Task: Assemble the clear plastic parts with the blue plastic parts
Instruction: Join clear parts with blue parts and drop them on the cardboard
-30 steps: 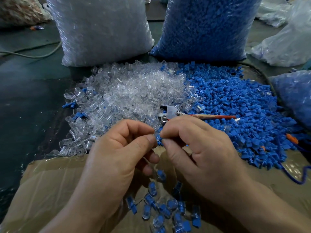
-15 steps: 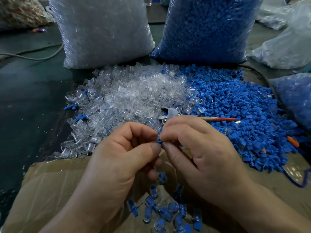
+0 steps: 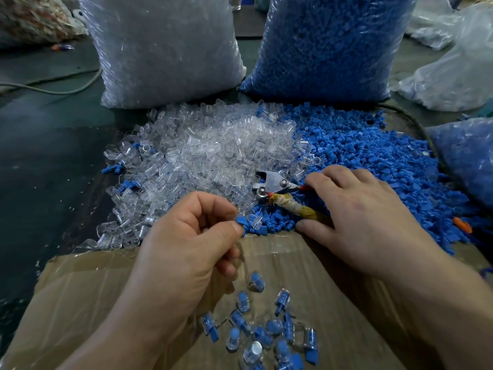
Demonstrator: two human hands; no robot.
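Left hand (image 3: 192,236) pinching blue part (image 3: 241,218), right hand (image 3: 365,222) (spread) over pliers (image 3: 272,182)

Glossy clear plastic parts (image 3: 213,153) lie beside matt blue plastic parts (image 3: 373,156), bare-metal pliers (image 3: 272,182) and taped brown cardboard (image 3: 280,252).

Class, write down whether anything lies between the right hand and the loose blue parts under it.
Yes: the pliers lie on the blue parts, their wrapped handle running under the right hand. Either side of the handle, nothing visible covers them. The left hand pinches a single blue part.
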